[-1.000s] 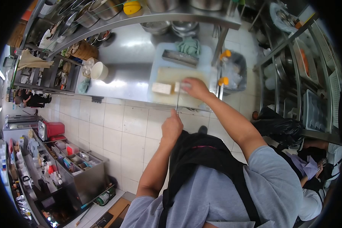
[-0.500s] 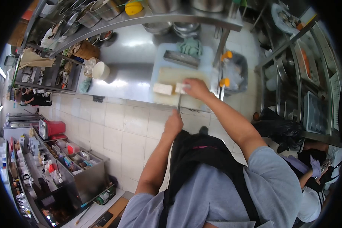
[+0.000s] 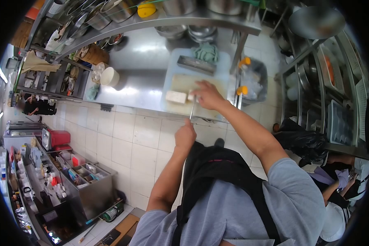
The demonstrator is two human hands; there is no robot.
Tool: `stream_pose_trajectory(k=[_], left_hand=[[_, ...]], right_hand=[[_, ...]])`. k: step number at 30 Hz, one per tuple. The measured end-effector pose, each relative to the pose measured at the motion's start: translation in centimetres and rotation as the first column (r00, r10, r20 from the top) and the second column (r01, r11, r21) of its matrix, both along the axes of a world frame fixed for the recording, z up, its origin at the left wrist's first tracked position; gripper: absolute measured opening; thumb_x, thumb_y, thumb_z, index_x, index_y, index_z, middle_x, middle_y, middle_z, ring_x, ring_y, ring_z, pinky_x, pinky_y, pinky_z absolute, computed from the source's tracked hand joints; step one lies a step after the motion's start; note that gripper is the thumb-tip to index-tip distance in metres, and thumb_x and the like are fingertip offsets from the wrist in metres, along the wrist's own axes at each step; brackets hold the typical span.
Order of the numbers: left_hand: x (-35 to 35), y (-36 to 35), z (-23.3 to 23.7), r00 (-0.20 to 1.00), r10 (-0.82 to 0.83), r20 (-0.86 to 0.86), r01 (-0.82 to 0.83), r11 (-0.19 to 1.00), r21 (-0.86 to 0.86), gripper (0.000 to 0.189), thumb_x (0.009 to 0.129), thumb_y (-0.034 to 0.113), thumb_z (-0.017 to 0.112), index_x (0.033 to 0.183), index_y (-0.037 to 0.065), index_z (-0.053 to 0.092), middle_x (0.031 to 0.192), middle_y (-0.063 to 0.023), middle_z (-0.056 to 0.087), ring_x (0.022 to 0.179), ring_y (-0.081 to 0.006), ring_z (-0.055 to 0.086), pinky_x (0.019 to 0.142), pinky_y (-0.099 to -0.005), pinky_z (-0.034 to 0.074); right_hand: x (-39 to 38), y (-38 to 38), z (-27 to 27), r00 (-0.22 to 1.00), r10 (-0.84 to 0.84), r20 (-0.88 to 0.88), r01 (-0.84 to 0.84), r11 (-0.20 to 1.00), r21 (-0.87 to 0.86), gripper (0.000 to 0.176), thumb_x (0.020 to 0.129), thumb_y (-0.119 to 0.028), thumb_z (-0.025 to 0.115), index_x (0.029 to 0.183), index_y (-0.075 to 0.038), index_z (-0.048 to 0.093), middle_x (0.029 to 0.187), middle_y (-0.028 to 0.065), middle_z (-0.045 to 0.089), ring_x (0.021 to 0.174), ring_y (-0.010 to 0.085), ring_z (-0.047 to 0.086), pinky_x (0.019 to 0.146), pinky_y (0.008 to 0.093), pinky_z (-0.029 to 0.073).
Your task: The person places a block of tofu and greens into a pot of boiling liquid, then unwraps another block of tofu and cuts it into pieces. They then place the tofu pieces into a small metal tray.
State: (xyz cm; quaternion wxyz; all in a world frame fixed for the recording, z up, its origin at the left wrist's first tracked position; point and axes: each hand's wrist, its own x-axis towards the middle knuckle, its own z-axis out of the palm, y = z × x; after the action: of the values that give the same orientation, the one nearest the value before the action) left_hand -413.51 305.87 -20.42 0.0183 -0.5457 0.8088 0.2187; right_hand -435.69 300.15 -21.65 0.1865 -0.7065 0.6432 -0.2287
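Note:
My left hand (image 3: 185,134) is closed round the handle of a knife (image 3: 192,109), whose blade points away from me over the cutting board (image 3: 222,84). Above the blade, my right hand (image 3: 208,95) has its fingers apart, with the lower fingertips by a small white piece (image 3: 190,95) that they partly cover. Just left of that piece lies a larger white block (image 3: 176,97). Farther back on the board are a long metal bar-shaped object (image 3: 196,65) and a crumpled green cloth (image 3: 206,52).
A white tub (image 3: 109,76) stands on the steel counter (image 3: 141,82). Metal bowls (image 3: 170,31) sit at its back, under a shelf edge (image 3: 160,19). A bin (image 3: 254,80) is on the right. Another person (image 3: 336,205) is at lower right; a distant person (image 3: 39,105) is at left.
My right hand's fingers have spread and shifted slightly on the small white piece. My left hand has moved slightly left with the knife. A blurred round object now shows at the upper right.

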Motion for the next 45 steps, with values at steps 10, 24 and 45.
stream_pose_trajectory(k=[10, 24, 45], left_hand=[[-1.0, 1.9, 3.9, 0.988, 0.055, -0.147, -0.053, 0.998, 0.017, 0.022, 0.104, 0.02, 0.047, 0.114, 0.001, 0.049, 0.076, -0.0305, 0.067, 0.073, -0.0519, 0.066, 0.068, -0.0625, 0.051], [-3.4, 3.8, 3.2, 0.989, 0.004, -0.146, 0.005, 0.998, 0.061, 0.02, 0.104, 0.02, 0.047, 0.11, 0.001, 0.048, 0.076, -0.0307, 0.067, 0.073, -0.0509, 0.067, 0.069, -0.0611, 0.053], [-0.2, -0.4, -1.1, 0.887, 0.064, -0.456, 0.112, 0.931, 0.348, 0.024, 0.106, 0.024, 0.051, 0.11, 0.001, 0.049, 0.075, -0.0259, 0.065, 0.056, -0.0387, 0.065, 0.054, -0.0491, 0.052]], right_hand=[[-5.3, 2.4, -0.1, 0.803, -0.301, 0.514, 0.35, 0.937, 0.002, 0.038, 0.087, -0.011, 0.074, 0.124, -0.005, 0.065, 0.115, 0.0121, 0.071, 0.099, 0.0256, 0.07, 0.089, 0.0361, 0.057], [-3.7, 4.0, -0.6, 0.874, -0.271, 0.404, 0.255, 0.962, 0.094, 0.025, 0.083, -0.014, 0.077, 0.105, -0.008, 0.069, 0.096, 0.0098, 0.071, 0.087, 0.0245, 0.071, 0.079, 0.0366, 0.056], [-5.1, 3.0, -1.0, 0.991, -0.053, 0.124, 0.045, 0.997, 0.068, 0.054, 0.081, -0.005, 0.068, 0.132, -0.025, 0.071, 0.146, 0.0126, 0.051, 0.128, 0.0359, 0.055, 0.106, 0.0425, 0.049]])
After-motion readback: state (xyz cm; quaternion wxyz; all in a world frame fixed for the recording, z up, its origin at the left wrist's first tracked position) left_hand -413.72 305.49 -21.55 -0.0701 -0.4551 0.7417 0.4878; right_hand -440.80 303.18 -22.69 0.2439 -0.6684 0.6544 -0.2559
